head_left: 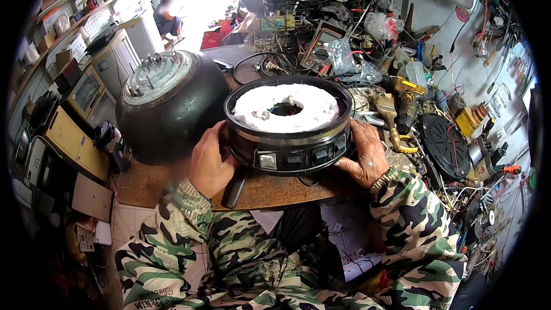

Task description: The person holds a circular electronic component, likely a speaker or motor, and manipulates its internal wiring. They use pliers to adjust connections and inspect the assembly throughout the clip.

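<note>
Between my hands is a round black appliance base (287, 138) with square switches along its front. A thick white ring of padding (252, 109) fills its top, and some wires show in the dark centre hole. My left hand (211, 161) curls against its left side, and my right hand (365, 155) grips the right side with the thumb low. To the left, a big dark rounded pot (172, 115) sits with its metal bottom (158, 74) up, where several posts stick out. A dark flat-ended tool handle (234, 192) lies near my left hand.
The wooden table (149, 186) ends just in front of me. Tools crowd its right side: a brush (385, 109), a yellow drill (407, 112) and a black ribbed disc (445, 146). Cables and parts pile up at the back. A person (166, 17) sits in the far background.
</note>
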Available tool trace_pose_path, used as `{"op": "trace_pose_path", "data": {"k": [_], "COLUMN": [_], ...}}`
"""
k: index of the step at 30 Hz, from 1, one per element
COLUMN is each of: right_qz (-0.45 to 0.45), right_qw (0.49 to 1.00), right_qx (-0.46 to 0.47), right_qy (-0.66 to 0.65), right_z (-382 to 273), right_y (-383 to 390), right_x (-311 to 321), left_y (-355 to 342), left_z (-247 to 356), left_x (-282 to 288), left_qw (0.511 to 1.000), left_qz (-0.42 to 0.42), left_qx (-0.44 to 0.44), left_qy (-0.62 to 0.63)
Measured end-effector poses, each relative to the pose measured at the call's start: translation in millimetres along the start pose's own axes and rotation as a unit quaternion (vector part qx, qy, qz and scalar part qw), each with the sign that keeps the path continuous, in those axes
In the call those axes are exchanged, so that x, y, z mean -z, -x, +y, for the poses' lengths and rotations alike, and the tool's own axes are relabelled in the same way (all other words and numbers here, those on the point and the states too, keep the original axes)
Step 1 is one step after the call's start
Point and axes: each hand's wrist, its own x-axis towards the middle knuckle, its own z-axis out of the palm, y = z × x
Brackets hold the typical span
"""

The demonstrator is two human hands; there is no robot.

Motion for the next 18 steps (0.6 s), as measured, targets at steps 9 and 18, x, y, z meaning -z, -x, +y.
{"op": "trace_pose_path", "data": {"k": [9,18], "right_qz": [0.068,0.133], "right_qw": [0.997,0.991], "right_qx": [0.008,0.003], "right_qy": [0.036,-0.032], "right_z": [-2,14], "right_y": [-36,-72], "right_x": [7,2], "left_y": [-21,-49], "left_z": [-2,-12], "left_x": [-5,-12], "left_qw": [0.997,0.989], "left_qz": [0.024,0.12], "left_qx": [-0.034,-0.033], "left_qy": [-0.067,-0.075]}}
